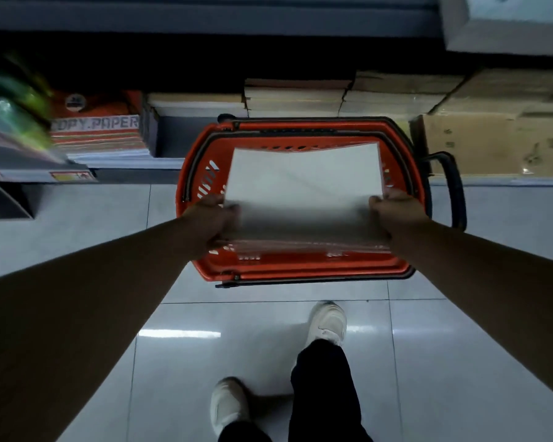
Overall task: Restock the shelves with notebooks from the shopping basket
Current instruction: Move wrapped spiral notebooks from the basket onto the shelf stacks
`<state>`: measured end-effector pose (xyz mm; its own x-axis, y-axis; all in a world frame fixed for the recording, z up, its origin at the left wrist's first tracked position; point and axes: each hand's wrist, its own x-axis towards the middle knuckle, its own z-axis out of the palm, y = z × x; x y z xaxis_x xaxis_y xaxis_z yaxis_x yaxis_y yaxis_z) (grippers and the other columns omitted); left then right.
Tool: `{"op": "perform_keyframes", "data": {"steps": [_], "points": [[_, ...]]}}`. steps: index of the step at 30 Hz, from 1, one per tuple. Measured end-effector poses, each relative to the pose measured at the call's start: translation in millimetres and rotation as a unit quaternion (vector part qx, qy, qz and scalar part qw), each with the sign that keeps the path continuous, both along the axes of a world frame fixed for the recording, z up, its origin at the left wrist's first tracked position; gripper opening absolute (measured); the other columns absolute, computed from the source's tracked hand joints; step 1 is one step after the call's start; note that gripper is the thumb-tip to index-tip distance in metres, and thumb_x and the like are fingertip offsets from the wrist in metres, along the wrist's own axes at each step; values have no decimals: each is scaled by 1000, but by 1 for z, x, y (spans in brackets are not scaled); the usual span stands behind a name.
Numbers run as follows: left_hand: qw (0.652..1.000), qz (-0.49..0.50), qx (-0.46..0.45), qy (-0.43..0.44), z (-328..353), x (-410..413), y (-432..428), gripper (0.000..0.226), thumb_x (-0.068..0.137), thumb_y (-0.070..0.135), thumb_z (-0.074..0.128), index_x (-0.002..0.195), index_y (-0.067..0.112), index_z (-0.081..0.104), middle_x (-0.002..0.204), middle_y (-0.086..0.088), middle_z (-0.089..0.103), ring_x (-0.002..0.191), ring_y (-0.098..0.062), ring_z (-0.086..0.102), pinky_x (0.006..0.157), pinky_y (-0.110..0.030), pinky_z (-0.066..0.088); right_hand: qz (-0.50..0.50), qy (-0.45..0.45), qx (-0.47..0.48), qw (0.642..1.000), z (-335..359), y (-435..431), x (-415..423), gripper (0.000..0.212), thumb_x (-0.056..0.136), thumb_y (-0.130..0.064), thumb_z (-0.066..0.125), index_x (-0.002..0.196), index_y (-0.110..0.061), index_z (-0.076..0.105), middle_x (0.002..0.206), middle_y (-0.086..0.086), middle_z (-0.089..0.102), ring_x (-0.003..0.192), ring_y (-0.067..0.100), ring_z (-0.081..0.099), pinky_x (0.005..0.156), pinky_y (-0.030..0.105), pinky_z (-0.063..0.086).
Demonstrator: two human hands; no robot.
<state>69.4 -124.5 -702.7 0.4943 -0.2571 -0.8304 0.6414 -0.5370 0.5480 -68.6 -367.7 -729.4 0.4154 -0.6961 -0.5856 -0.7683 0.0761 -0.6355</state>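
- Notebooks (304,186), a white-topped stack, are held at their near corners by both hands
- left hand (216,218) curls its fingers round the left edge; right hand (393,212) grips the right edge
- the stack sits over the open red basket (300,271), which stands on the tiled floor (237,330)
- beyond it, a low shelf (134,172) carries copy paper reams (96,132), a cardboard box (492,145) to the right

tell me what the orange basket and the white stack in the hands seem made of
The orange slotted shopping basket looks like moulded plastic, matte: uniform colour, cut-out slots in its wall. The white flat stack of notebooks looks like paper, possibly film-wrapped: thin layered edges, faint sheen; blur leaves that open.
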Motion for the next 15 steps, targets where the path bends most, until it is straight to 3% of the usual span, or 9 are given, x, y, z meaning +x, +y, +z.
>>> {"op": "perform_keyframes", "data": {"steps": [3,5,7,10,12,15], "points": [[999,-5,-43,23,26,-1,7,32,95,12,59,126,17,55,121,-12,63,106,-31,63,91,-46,51,-20,-22,7,1000,37,2,-11,38,99,-18,51,136,-9,50,127,12,54,116,29,52,100,44,44],[998,4,-55,12,52,-3,9,22,95,12,58,116,19,60,115,-11,65,102,-29,61,98,-48,47,-68,-60,33,995,67,9,-17,28,98,-14,52,126,-12,59,112,9,60,99,27,60,87,44,52],[997,1,-71,-2,81,-3,10,24,97,9,55,120,15,60,118,-13,65,102,-28,60,100,-47,44,-102,-94,35,990,97,14,-20,19,96,-11,54,110,-16,66,102,7,66,92,25,65,84,42,54],[996,-12,-90,-17,125,-3,18,29,98,7,52,125,14,57,121,-12,65,93,-23,65,82,-36,54,-111,-125,12,986,142,25,-27,15,95,-7,54,94,-14,67,103,8,69,95,21,67,89,34,54],[994,-24,-102,-26,157,-1,26,30,98,5,51,124,15,59,120,-10,65,91,-22,67,75,-33,56,-125,-150,18,981,174,34,-34,22,95,-5,56,78,-17,65,92,5,68,85,17,68,80,27,54],[991,-49,-114,-47,203,1,32,29,98,4,50,123,17,58,107,-7,69,92,-24,65,84,-41,51,-118,-157,16,980,220,42,-45,19,95,-9,58,81,-19,66,101,7,68,97,28,64,95,43,51]]}}
